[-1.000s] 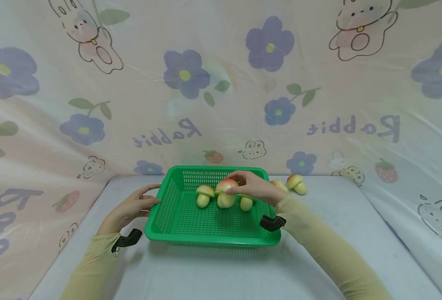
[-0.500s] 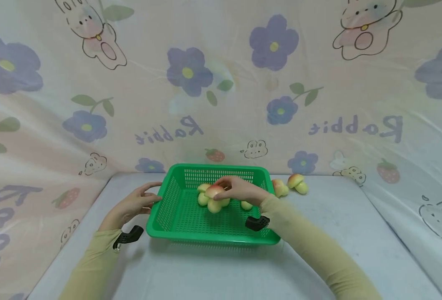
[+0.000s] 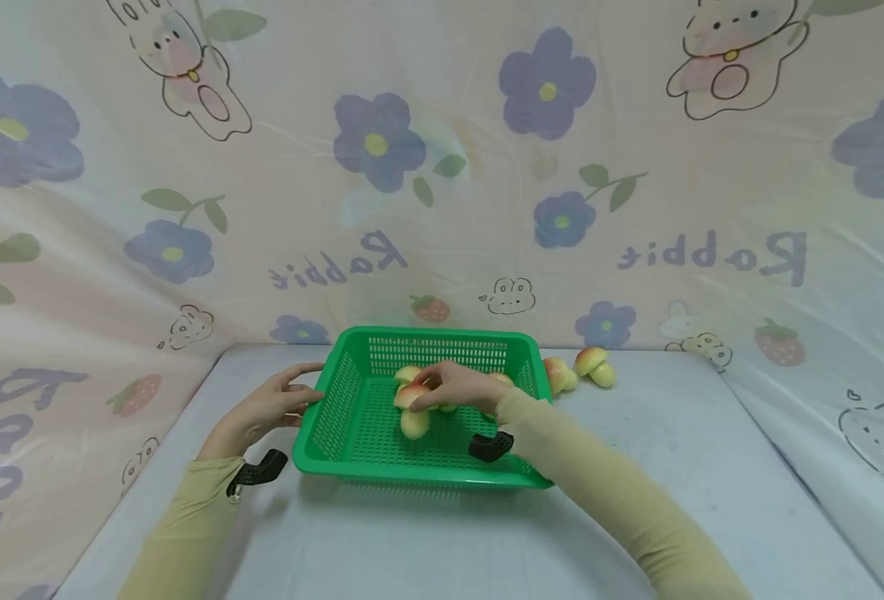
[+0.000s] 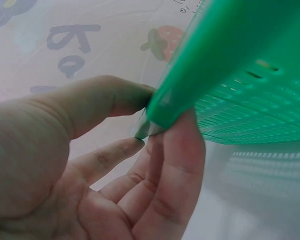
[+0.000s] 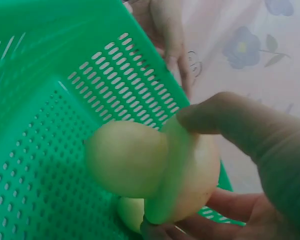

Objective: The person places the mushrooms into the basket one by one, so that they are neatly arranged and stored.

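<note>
So the mushroom (image 5: 155,165) is a chunky little thing: fat domed cap, pale yellow with a reddish-pink blush on top, a greenish-yellow band round the cap's edge, and a stubby rounded stem in plain pale yellow. It looks smooth all over (the right wrist view is a bit blurry, so finer detail is lost on me). It's inside the green basket (image 3: 427,476), left of the middle, stem pointing down toward the near side. Can't tell if it touches the basket floor.

The right hand (image 3: 456,387) has it pinched by the cap, thumb on one side and fingers on the other. The left hand (image 3: 269,408) pinches the basket's left rim between thumb and fingers.

Other mushrooms share the basket: a yellow-capped one (image 3: 408,373) just behind the held one, plus bits of more showing around the right hand, mostly hidden. Two spare mushrooms (image 3: 595,367) with reddish caps lie on the white tabletop (image 3: 352,542), near the basket's far right corner. Behind it all hangs a cloth (image 3: 471,208) with purple flowers, rabbits and strawberries.
</note>
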The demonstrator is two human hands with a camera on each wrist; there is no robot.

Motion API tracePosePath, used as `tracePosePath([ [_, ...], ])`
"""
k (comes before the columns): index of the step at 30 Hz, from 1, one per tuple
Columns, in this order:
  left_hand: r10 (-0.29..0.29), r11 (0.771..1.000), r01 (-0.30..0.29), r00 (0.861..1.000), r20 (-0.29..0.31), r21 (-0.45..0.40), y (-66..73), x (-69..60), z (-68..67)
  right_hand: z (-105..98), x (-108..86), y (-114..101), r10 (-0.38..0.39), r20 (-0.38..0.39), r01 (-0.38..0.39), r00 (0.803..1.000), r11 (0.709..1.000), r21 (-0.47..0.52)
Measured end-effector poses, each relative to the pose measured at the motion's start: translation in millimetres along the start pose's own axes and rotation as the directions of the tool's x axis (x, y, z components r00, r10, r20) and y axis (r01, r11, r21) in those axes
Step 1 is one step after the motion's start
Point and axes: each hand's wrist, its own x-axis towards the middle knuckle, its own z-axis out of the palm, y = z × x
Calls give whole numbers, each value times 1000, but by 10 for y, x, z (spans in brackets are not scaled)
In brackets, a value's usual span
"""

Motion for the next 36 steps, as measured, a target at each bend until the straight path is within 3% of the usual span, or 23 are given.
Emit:
tracePosePath([
  [10,12,1000,-12,1000,-1,15,-25,-10,-7,153,78,73,38,-1,-38,999,999,-11],
  [23,26,1000,-26,1000,14,10,-4,-34,-4,179,99,125,87,-28,-88,996,995,-35],
  [36,25,1000,-25,1000,18,14,-10,-23,-9,204,166,158,134,-4,-134,991,988,-73],
])
